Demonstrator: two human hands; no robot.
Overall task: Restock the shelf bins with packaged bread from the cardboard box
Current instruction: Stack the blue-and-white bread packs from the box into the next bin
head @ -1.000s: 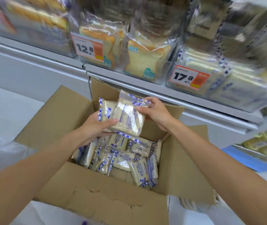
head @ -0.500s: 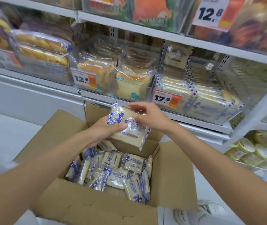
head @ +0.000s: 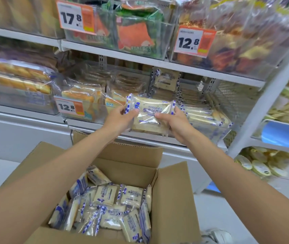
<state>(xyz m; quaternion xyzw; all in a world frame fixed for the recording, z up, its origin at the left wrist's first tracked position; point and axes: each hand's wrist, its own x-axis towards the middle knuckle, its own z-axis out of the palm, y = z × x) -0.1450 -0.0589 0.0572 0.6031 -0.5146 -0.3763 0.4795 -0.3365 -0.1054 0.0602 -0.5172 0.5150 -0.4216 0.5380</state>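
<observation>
While the cardboard box point(head: 173, 199) sits open below, the left hand point(head: 120, 118) and right hand point(head: 175, 123) clamp opposite ends of one bread pack point(head: 150, 114), held level at the front edge of the clear shelf bin point(head: 210, 131), above the stacked packs there

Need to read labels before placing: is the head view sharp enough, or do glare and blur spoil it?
Head view: the clear blue-trimmed bread packet held by both hands is legible; orange-and-white price tags read clearly; frame edges smear and bend; plastic bins show glare.
</observation>
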